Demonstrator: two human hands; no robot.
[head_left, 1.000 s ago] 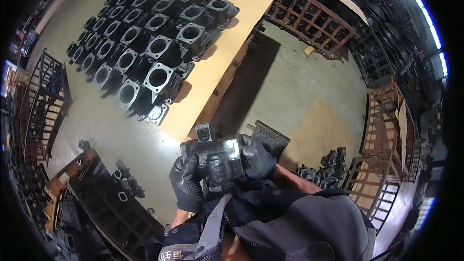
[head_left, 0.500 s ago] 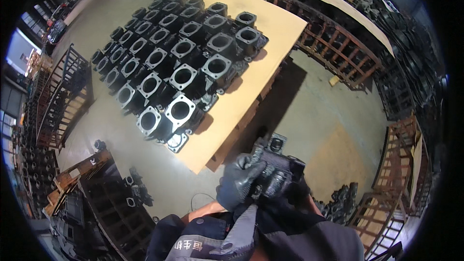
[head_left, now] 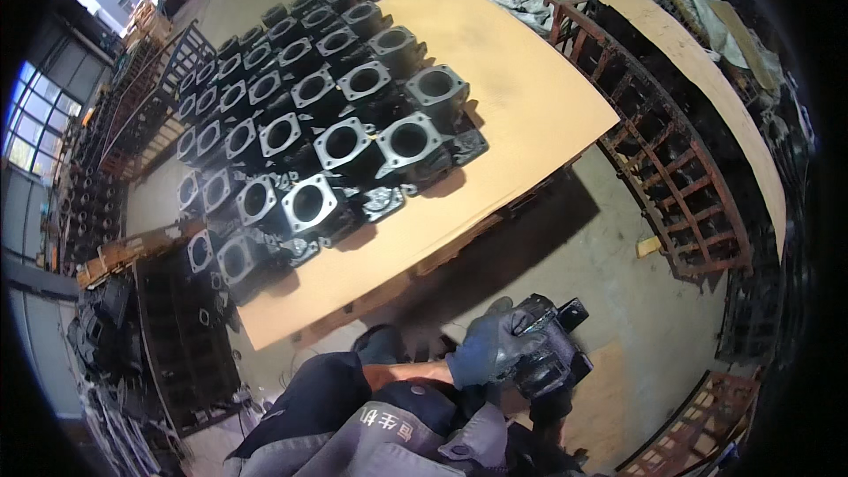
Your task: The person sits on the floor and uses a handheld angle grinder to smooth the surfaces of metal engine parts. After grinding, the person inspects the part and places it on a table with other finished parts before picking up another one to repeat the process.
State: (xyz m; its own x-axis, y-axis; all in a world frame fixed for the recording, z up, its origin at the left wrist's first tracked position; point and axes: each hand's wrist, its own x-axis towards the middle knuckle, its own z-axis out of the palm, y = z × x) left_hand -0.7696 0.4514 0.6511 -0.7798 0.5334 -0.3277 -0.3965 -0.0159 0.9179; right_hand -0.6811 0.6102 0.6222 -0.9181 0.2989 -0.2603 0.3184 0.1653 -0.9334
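A black metal casting (head_left: 555, 352) with a flanged, angular body is held up in front of my body, at the lower right. My left hand (head_left: 496, 343), in a grey-blue work glove, grips its left side with the fingers over the top. From below and the near side, my right hand (head_left: 551, 408), in a dark glove, holds the same casting; its fingers are mostly hidden. Beyond my hands, many similar black castings (head_left: 311, 203) with machined square flanges and round bores stand in rows on a tan sheet-topped table (head_left: 521, 115).
A rusty metal crate (head_left: 671, 150) stands to the right of the table, with another rusty rack (head_left: 698, 424) at the lower right. Dark crates (head_left: 185, 344) line the lower left. The table's near edge (head_left: 424, 261) lies between me and the castings.
The held casting has turned over in my hands and shifted slightly right. My view has swung, so the table sits lower and my left forearm reaches further across.
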